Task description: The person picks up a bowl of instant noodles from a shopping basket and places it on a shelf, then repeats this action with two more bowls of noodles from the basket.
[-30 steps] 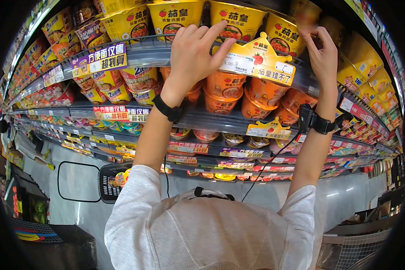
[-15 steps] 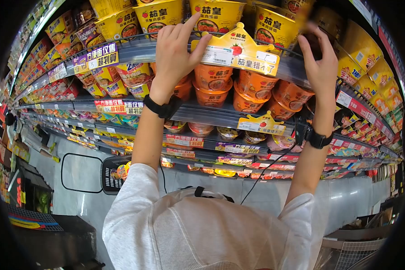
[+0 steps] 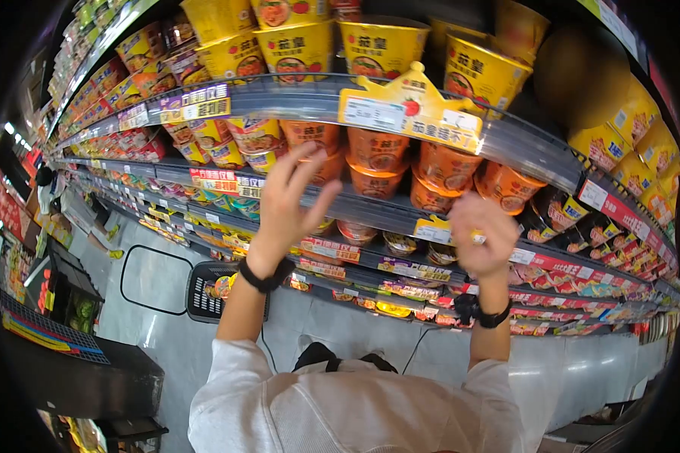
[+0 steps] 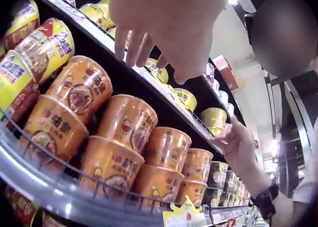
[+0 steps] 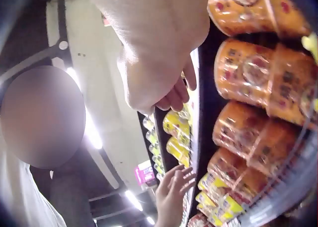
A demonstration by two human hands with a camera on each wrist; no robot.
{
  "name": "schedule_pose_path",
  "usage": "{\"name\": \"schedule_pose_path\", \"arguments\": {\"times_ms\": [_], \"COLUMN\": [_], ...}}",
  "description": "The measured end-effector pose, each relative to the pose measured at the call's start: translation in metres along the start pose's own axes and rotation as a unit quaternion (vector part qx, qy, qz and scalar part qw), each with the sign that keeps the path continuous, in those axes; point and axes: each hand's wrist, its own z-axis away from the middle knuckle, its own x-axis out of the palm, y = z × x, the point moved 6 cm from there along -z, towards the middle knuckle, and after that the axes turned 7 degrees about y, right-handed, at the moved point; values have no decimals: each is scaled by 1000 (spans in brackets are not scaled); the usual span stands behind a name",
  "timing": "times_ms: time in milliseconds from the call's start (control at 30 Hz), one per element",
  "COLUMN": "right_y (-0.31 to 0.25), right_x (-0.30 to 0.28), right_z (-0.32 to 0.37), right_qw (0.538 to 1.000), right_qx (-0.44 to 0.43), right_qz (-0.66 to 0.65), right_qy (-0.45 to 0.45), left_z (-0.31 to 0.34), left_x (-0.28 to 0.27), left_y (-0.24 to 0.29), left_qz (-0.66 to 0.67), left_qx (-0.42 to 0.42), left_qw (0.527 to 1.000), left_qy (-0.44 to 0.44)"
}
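Note:
In the head view my left hand (image 3: pixel 289 204) is raised with fingers spread before the shelf of orange noodle cups (image 3: pixel 378 151). My right hand (image 3: pixel 483 235), blurred and with fingers loosely bent, is in front of the lower shelf edge. Neither hand shows an item in its grasp. Yellow cups (image 3: pixel 381 49) stand on the upper shelf behind a crown-shaped price sign (image 3: pixel 412 109). The left wrist view shows the left hand (image 4: pixel 166 31) with fingers hanging, and the right hand (image 4: pixel 236 142) beyond. From the right wrist, the right hand (image 5: pixel 161 58) partly hides its own fingers.
Curved shelves of noodle cups span the front, with a wire rail (image 4: pixel 114 190) along one edge. A black basket (image 3: pixel 204 306) holding colourful packages stands on the floor at left. Dark display stands (image 3: pixel 109 377) are behind it, and a person (image 3: pixel 79 208) is at far left.
Both hands have come down from the upper shelf, the right one also inward. The yellow cup under the left hand's fingers is no longer touched. The head view has shifted.

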Motion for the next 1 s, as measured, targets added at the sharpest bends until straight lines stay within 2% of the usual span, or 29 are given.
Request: {"name": "schedule_pose_path", "arguments": {"times_ms": [133,200,300,333,400,467,533,567,667,733,900,933,1000], "right_y": [-17,-31,-63,-80,-109,-146,-186,-205,-254,-302,-338,-343,-346], "right_x": [65,93,134,150,181,220,263,284,345,394,451,460,477], "right_z": [74,108,155,164,188,206,223,231,253,250,286,292,301], "right_qw": [981,969,950,945,911,897,883,875,834,804,733,712,700], "right_qx": [124,177,222,227,316,330,346,352,382,360,401,415,420], "right_qz": [-103,-104,-107,-118,-119,-135,-144,-144,-173,-178,-267,-285,-281], "right_qy": [-107,-135,-189,-206,-236,-262,-283,-299,-358,-438,-481,-489,-504], "left_z": [67,116,202,226,280,330,385,404,432,449,475,479,488], "left_x": [-38,-54,-82,-100,-131,-172,-211,-232,-288,-326,-353,-358,-362], "left_y": [-1,-9,-31,-39,-51,-63,-69,-73,-89,-105,-142,-153,-173], "left_qz": [24,34,68,64,61,68,99,101,79,61,49,47,45], "left_qx": [-49,-83,-163,-183,-275,-301,-355,-346,-401,-434,-441,-463,-488], "left_qw": [995,989,964,960,914,900,865,879,858,847,850,842,831], "left_qy": [-81,-122,-200,-200,-292,-308,-340,-313,-312,-301,-284,-272,-262]}}
